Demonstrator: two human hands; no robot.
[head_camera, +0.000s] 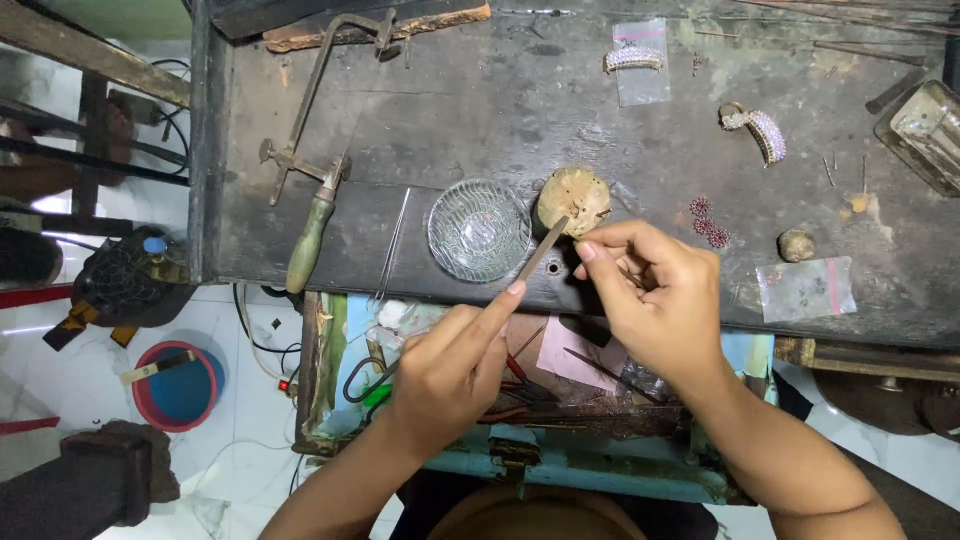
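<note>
Two bare hands work a thin flat metal file (541, 250) at the edge of a dark, scuffed workbench (480, 110).

Nearest, an open pale-blue drawer (600, 470) holds a pink paper scrap and loose tools. The left hand (455, 370) is closed on the file, forefinger laid straight along the blade. The right hand (655, 300) pinches its fingertips together just beside the file's far end; what they hold is too small to tell. The file's tip touches a rough, rounded tan wooden peg (573, 198). Beside it sits one ribbed clear glass dish (480, 230), then slim steel tweezers (392, 245) and a green-handled saw frame (315, 150). Farther off lie two stone-set curved jewellery pieces (765, 132).
</note>
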